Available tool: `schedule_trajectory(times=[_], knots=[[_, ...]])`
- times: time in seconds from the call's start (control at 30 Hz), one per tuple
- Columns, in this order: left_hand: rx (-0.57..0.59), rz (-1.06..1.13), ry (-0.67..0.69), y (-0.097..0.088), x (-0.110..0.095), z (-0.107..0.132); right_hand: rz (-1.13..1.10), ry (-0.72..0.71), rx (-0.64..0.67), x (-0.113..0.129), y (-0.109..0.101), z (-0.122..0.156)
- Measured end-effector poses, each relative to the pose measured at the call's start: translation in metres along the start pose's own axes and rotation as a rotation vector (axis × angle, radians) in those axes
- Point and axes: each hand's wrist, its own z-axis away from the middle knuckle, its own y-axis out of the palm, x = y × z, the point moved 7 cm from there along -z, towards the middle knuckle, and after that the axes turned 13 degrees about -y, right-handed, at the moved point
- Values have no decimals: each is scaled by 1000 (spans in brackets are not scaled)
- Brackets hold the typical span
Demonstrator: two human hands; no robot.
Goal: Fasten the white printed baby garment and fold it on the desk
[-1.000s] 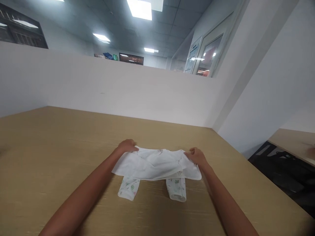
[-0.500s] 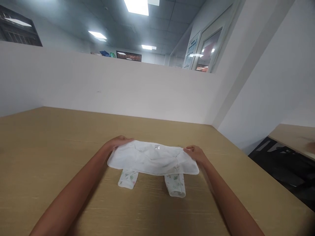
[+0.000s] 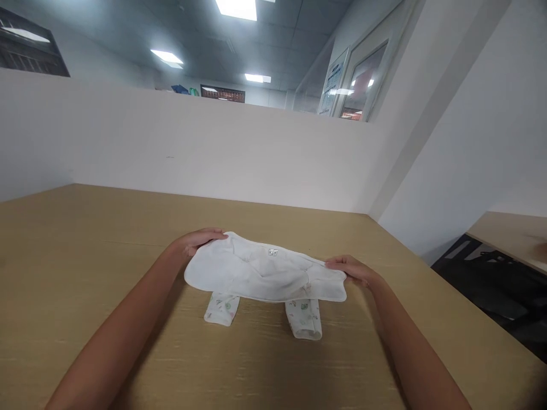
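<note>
A small white baby garment [image 3: 260,273] lies folded on the wooden table [image 3: 85,273], inside out with a tiny label showing near its top edge. Two printed cuffs stick out below the folded part toward me. My left hand [image 3: 199,240] grips the garment's far left corner, fingers curled over the cloth. My right hand [image 3: 352,269] holds the right end, fingers closed on the edge of the fabric.
A white partition wall [image 3: 213,154] runs along the table's far edge and a white wall closes the right side. Beyond the table's right edge stands a dark chair [image 3: 491,285] and another wooden desk [image 3: 508,236].
Both hands have carried the garment's upper part away from me and laid it flatter on the table; the fold now lies smoother and the label shows.
</note>
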Motion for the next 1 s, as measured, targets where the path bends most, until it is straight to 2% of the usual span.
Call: schedule_trajectory(times=[0.07,0.1,0.2,0.33,0.43,0.5,0.6,0.67,0.73,0.9,1.0], knots=[[188,187,-59,16,-3,6,5,-16,-39,-2,-2,-1],[237,271,-112,22,-3,8,-17,-39,-81,-1,-3,-1],[227,400,-202,35,-9,18,-125,-122,-205,2,-1,-5],[167,359,-3,66,-48,23,-240,-103,-304,-9,5,-12],[124,128,131,107,-72,13,-278,-68,-358,-20,6,-17],[108,-147,225,137,-79,6,-292,-68,-357,-22,8,-20],[-45,-542,453,159,-82,4,-340,-69,-315,-19,14,-20],[-172,-699,625,160,-78,10,-368,-73,-285,-16,18,-19],[-254,-784,724,153,-64,14,-377,-81,-279,-13,20,-17],[-413,-938,784,138,-16,10,-381,-93,-310,-3,23,-17],[-412,-964,780,143,1,4,-394,-114,-350,18,32,-23]])
